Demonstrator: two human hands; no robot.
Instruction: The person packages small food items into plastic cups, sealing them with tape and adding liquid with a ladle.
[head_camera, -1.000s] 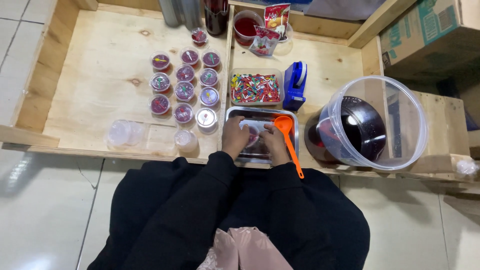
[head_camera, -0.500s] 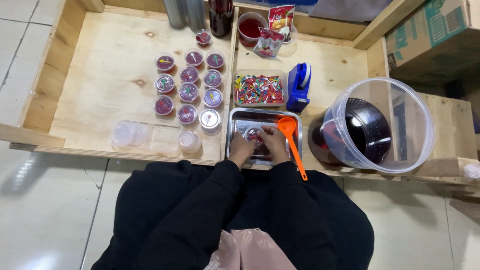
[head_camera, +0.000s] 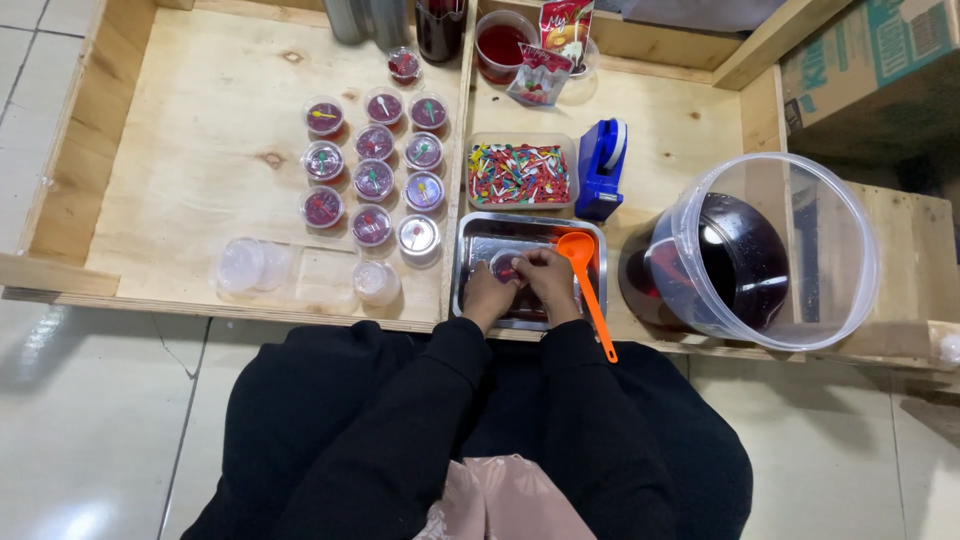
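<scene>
Small clear cup (head_camera: 508, 268) of dark red filling, held inside the steel tray (head_camera: 478, 240) at the near edge of the wooden worktop (head_camera: 200, 190), where any drip would likely be caught by the metal. The clear bucket (head_camera: 770, 250) of dark red liquid stands at the right end of the worktop, within reach of the orange scoop (head_camera: 585, 285), whose bowl rests in the tray and whose handle overhangs the near edge. Beyond the tray sit a container of coloured picks (head_camera: 520, 172) and a blue tape dispenser (head_camera: 602, 168). Filled, lidded cups (head_camera: 372, 140) are ranked in rows on the left half; empty lids and cups (head_camera: 252, 266) lie near its front edge. The left hand (head_camera: 490, 297) and right hand (head_camera: 550, 283) close together on the cup from either side, fingers curled over its top; the cup itself is round, transparent and mostly hidden, its lid state not discernible.
</scene>
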